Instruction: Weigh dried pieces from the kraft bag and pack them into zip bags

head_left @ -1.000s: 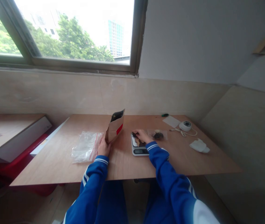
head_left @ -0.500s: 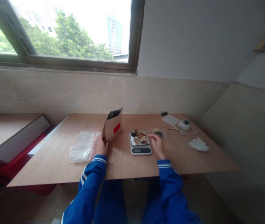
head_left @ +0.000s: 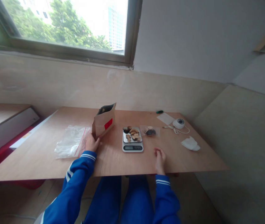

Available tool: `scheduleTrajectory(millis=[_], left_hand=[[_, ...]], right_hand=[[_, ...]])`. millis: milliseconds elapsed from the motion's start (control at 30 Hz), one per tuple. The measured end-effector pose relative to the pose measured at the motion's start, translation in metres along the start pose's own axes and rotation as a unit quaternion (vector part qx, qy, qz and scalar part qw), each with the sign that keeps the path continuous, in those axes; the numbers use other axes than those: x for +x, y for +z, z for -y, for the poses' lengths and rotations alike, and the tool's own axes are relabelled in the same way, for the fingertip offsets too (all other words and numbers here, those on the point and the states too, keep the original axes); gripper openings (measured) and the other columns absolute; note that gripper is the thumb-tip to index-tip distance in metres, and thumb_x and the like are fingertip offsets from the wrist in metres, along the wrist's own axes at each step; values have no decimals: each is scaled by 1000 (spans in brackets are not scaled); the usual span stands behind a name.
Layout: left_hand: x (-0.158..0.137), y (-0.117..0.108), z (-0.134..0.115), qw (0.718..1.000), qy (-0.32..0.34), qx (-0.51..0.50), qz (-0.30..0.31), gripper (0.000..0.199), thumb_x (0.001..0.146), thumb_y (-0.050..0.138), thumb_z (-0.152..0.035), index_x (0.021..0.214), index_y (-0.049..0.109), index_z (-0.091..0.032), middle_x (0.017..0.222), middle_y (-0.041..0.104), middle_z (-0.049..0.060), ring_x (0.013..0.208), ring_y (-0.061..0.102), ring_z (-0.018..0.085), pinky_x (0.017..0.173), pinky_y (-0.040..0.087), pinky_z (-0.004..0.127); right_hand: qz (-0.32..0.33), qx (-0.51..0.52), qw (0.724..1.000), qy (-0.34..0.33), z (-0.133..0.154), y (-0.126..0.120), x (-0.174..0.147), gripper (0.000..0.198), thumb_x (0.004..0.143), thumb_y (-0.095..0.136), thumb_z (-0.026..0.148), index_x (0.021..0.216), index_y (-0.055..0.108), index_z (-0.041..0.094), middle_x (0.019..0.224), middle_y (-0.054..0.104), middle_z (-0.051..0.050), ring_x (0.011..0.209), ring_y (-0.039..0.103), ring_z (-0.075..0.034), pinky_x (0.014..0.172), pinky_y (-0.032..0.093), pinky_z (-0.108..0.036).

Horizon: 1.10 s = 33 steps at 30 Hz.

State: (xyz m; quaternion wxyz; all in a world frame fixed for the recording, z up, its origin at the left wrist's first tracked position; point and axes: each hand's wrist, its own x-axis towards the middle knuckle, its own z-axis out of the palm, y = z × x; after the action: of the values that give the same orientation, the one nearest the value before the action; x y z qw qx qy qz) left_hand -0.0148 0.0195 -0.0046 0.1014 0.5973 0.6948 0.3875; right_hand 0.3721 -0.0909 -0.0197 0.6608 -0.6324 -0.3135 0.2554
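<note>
An open brown paper pouch [head_left: 103, 124] with a red label stands upright but leaning on the table. My left hand [head_left: 92, 142] grips its lower left corner. Right of it, a digital kitchen scale [head_left: 133, 148] bears several dried brown and pale slices [head_left: 134, 133], loose on its plate. My right hand [head_left: 160, 157] rests near the table's front edge, right of the scale, its fingers curled in with nothing visible in them. Beyond that hand lies a small clear plastic packet [head_left: 150, 131] with dark and pale pieces inside.
Clear zip bags [head_left: 69, 143] lie flat at the left. Toward the right are a white dome camera [head_left: 178, 123] with its cable, a white paper [head_left: 165, 118], a green-handled screwdriver [head_left: 159, 112] and a crumpled white tissue [head_left: 190, 143]. A wall and window [head_left: 76, 28] stand behind the table.
My right hand has drawn back from the slices on the scale toward the front edge, its fingers curling. My left hand stays on the pouch. The view has shifted slightly.
</note>
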Motion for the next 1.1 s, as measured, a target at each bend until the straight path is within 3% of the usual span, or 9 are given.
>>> scheduleTrajectory(millis=[233, 433, 567, 667, 767, 867, 967, 1100], left_hand=[[-1, -2, -2, 998, 31, -35, -51, 54, 73, 57, -48, 112, 49, -10, 103, 59, 15, 102, 58, 31, 87, 48, 46], [-5, -7, -7, 991, 73, -56, -102, 61, 74, 59, -41, 123, 41, -12, 115, 55, 16, 113, 53, 30, 94, 44, 47], [-16, -10, -8, 980, 83, -52, -172, 50, 77, 56, -33, 122, 41, -17, 122, 50, 16, 122, 46, 27, 98, 41, 45], [-32, -14, -7, 972, 56, -19, -226, 42, 77, 54, -28, 116, 46, -13, 117, 52, 16, 116, 48, 28, 99, 37, 47], [-46, -22, -6, 971, -28, 34, -233, 38, 77, 52, -27, 112, 50, -13, 116, 52, 15, 112, 48, 29, 97, 36, 47], [-50, -34, -5, 968, -103, 83, -213, 39, 77, 52, -28, 113, 53, -13, 118, 52, 14, 110, 47, 31, 93, 36, 48], [-46, -45, -4, 968, -108, 122, -192, 41, 78, 52, -27, 117, 53, -12, 125, 50, 15, 113, 46, 31, 94, 35, 47], [-42, -50, -2, 967, -130, 159, -148, 43, 82, 49, -31, 119, 53, -10, 126, 51, 18, 112, 47, 32, 91, 37, 47]], right_hand=[[25, -7, 1000, 6, 2, 0, -2, 24, 69, 53, 35, 77, 66, 16, 71, 64, -4, 60, 51, -15, 54, 40, -24], [35, -16, 999, -1, 8, 2, -4, 25, 69, 52, 34, 77, 66, 15, 68, 63, -2, 59, 49, -14, 54, 40, -24], [50, -26, 998, -6, 11, 0, -6, 24, 71, 52, 34, 78, 66, 15, 66, 62, -2, 57, 50, -14, 54, 40, -25], [55, -45, 997, -22, 13, 2, -9, 26, 75, 50, 36, 81, 65, 16, 74, 65, -4, 63, 54, -16, 58, 42, -27], [79, -88, 990, -80, 20, 15, -17, 31, 82, 46, 41, 86, 64, 16, 88, 66, -8, 78, 58, -21, 69, 46, -31], [138, -151, 962, -183, 37, 45, -29, 30, 88, 43, 39, 92, 63, 17, 93, 63, -10, 87, 57, -22, 77, 46, -34], [169, -246, 913, -278, 59, 83, -39, 28, 89, 45, 34, 104, 61, 17, 98, 57, -11, 93, 54, -23, 83, 45, -36], [171, -413, 837, -315, 79, 124, -42, 26, 85, 54, 28, 106, 62, 15, 101, 54, -14, 97, 50, -28, 85, 41, -42]])
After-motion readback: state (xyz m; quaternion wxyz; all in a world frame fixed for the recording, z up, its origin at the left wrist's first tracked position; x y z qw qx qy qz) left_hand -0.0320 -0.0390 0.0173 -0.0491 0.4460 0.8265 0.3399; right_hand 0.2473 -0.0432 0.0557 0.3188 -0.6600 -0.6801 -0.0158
